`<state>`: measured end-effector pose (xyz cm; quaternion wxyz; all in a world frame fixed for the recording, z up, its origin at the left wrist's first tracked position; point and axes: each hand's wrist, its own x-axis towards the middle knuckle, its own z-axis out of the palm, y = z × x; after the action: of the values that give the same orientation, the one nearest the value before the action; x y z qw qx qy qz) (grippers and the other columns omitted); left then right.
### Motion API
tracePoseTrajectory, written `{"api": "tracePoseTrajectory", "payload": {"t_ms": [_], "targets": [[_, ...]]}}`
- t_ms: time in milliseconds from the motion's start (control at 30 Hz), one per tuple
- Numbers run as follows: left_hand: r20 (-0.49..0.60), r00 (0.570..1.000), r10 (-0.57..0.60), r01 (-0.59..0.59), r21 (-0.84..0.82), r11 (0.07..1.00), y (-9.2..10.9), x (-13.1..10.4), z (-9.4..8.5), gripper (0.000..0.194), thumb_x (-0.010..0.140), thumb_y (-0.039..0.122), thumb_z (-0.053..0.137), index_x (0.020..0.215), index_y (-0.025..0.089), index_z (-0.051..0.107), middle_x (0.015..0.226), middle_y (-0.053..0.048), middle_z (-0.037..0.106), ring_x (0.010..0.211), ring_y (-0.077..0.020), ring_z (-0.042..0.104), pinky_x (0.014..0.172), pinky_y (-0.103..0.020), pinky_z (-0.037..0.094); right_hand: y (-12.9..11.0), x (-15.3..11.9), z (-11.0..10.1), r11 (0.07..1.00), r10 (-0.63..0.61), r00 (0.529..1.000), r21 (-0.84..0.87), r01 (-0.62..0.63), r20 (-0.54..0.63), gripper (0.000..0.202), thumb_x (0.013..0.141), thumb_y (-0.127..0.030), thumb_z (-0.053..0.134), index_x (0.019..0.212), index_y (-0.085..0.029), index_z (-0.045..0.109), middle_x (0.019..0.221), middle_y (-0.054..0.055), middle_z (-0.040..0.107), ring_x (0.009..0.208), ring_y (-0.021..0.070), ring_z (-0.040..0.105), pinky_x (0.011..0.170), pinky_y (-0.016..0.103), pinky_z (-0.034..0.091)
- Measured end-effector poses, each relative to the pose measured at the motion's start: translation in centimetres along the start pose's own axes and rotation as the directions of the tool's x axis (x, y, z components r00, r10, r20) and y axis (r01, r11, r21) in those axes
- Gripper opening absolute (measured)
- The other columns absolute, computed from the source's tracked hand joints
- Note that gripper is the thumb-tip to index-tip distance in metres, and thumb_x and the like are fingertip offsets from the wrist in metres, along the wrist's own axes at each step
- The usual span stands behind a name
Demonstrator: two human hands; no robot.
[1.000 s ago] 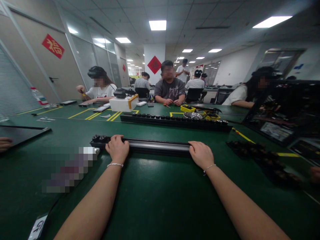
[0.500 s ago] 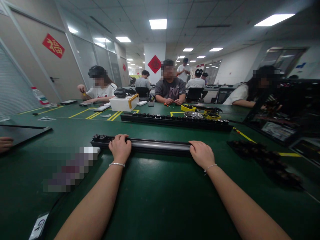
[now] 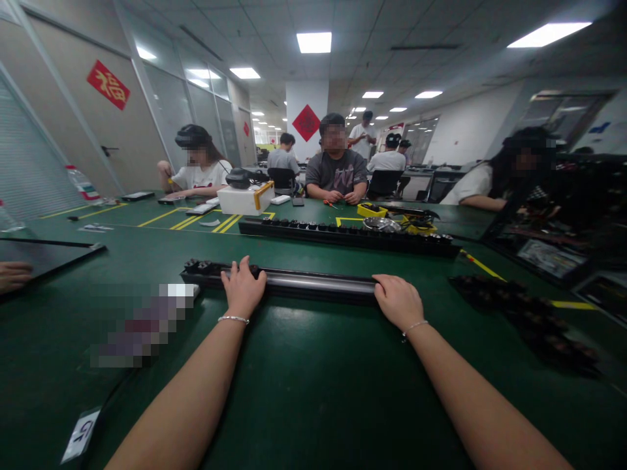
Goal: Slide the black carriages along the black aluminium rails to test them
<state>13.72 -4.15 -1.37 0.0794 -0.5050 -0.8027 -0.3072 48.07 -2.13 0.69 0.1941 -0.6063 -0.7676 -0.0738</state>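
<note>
A long black channel-shaped bar (image 3: pixel 318 284) with a shiny grey inner face lies crosswise on the green table in front of me. Small black blocky parts (image 3: pixel 198 266) sit at its left end. My left hand (image 3: pixel 243 288) rests over the bar near those parts, its fingers spread, and a small dark piece (image 3: pixel 254 269) shows between thumb and forefinger. Whether it touches that piece I cannot tell. Around the bar's right end, my right hand (image 3: pixel 399 301) is closed, fingers over the far edge and thumb hidden.
Beyond lies a similar black bar (image 3: pixel 343 236) lined with small parts. A dark strip of parts (image 3: pixel 524 320) is at right, a blurred-out slab with a cable (image 3: pixel 147 326) at left. Across the table are a white box (image 3: pixel 245 199), yellow trays (image 3: pixel 371 210) and co-workers; another person's hand (image 3: pixel 14 276) is far left.
My left hand has shifted slightly right along the bar, and its fingers have lifted and spread, uncovering a small dark piece. My right hand keeps its hold; the whole view has shifted slightly.
</note>
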Motion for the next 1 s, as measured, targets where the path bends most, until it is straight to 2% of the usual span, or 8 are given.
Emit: {"api": "tracePoseTrajectory", "payload": {"t_ms": [133,367,1000], "targets": [[0.007,1.0,0.0,0.0,-0.015,1.0,0.13,-0.02,-0.27,0.058,0.079,0.039,0.043,0.131,0.013,0.041,0.129,-0.012,0.055,0.132,-0.0296,0.033,0.11,-0.054,0.014,0.04,0.01,0.0,1.0,0.008,1.0,0.008,-0.008,0.015,0.042,0.088,-0.031,0.03,0.112,-0.019,0.062,0.116,0.006,0.063,0.108,0.0206,0.054,0.092,0.038,0.038],[0.032,0.999,0.032,-0.031,-0.016,0.999,0.06,-0.02,-0.31,0.046,0.081,0.037,0.042,0.122,0.019,0.049,0.125,-0.011,0.058,0.12,-0.0255,0.048,0.11,-0.054,0.011,-0.09,0.01,-0.23,1.0,0.02,0.999,0.017,-0.021,0.039,0.042,0.088,-0.031,0.03,0.113,-0.019,0.061,0.117,0.007,0.063,0.11,0.0206,0.053,0.093,0.038,0.038],[0.034,0.996,0.076,-0.076,-0.004,0.997,0.64,-0.4,-0.69,0.041,0.083,0.036,0.042,0.118,0.019,0.053,0.121,-0.011,0.061,0.118,-0.025,0.05,0.109,-0.051,0.015,-0.07,-0.04,-0.15,1.0,0.003,1.0,0.003,-0.003,0.011,0.041,0.087,-0.029,0.031,0.112,-0.018,0.062,0.116,0.006,0.064,0.108,0.0206,0.054,0.091,0.037,0.038]]}}
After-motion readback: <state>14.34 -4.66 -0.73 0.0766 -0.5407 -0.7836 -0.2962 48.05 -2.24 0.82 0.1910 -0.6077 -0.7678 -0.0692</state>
